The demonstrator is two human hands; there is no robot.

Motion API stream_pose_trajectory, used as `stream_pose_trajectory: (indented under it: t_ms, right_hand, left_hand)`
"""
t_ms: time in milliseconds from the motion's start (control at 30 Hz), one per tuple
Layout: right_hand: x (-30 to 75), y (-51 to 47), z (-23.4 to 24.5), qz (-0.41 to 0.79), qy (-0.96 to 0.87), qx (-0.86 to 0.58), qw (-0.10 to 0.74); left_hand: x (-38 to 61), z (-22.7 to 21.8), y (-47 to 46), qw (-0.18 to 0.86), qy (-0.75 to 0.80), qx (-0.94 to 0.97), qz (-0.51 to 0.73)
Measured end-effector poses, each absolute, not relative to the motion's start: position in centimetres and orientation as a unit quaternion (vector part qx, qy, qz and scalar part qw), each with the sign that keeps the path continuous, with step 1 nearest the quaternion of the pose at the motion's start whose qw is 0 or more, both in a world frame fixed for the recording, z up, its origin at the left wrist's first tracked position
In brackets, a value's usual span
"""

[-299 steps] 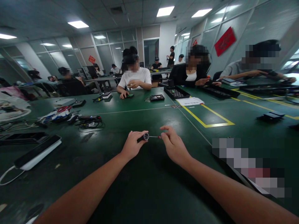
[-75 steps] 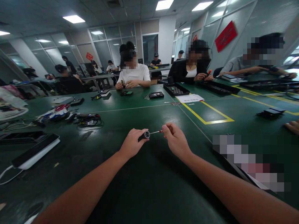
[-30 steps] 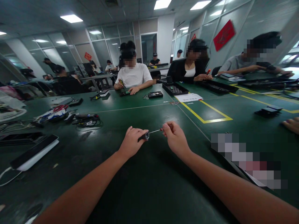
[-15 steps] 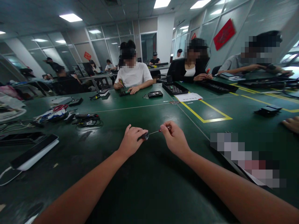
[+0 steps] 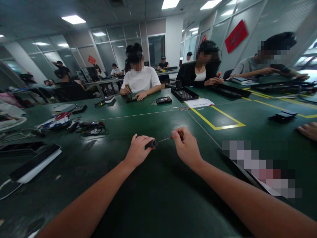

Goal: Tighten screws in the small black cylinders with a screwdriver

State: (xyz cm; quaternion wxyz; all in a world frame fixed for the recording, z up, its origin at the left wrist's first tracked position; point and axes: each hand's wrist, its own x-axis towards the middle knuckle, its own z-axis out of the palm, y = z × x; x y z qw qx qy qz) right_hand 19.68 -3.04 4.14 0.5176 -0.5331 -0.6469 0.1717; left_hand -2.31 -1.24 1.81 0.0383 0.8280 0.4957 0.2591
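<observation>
My left hand (image 5: 137, 151) is closed round a short black cylinder (image 5: 151, 144) with a silvery end that faces right. A thin metal rod (image 5: 163, 139) with a red collar runs from that end to my right hand (image 5: 186, 147), whose fingers pinch the red end. Both hands hover just above the dark green table (image 5: 153, 185), a hand's width apart. What lies inside my right fist is hidden.
A flat black and white device (image 5: 34, 163) with a cable lies at the left. Cables and small tools (image 5: 74, 125) sit beyond it. A yellow taped rectangle (image 5: 218, 120) and black trays (image 5: 184, 94) are at the right. Several people work across the table; another person's hand (image 5: 308, 130) rests at the right edge.
Both hands stay almost in place. Over ten seconds my right hand has risen slightly, so the rod now tilts upward to the right. The left grip is unchanged.
</observation>
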Motion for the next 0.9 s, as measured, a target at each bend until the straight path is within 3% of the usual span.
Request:
stream_pose_trajectory:
  t_ms: [333, 500, 700, 900]
  right_hand:
    - [19.8, -3.1, 4.0, 0.213, -0.599, -0.507, 0.581]
    - [19.8, -3.3, 4.2, 0.221, -0.617, -0.493, 0.573]
    - [19.7, -3.6, 4.6, 0.207, -0.648, -0.487, 0.548]
    - [19.5, -3.7, 4.6, 0.205, -0.658, -0.490, 0.534]
  left_hand:
    - [-2.4, 2.1, -1.4, 0.093, 0.512, 0.796, 0.309]
    - [-2.4, 3.3, -1.7, 0.157, 0.542, 0.755, 0.335]
    - [-1.7, 4.5, -1.8, 0.204, 0.557, 0.774, 0.222]
    - [-1.1, 3.4, -1.6, 0.160, 0.538, 0.815, 0.142]
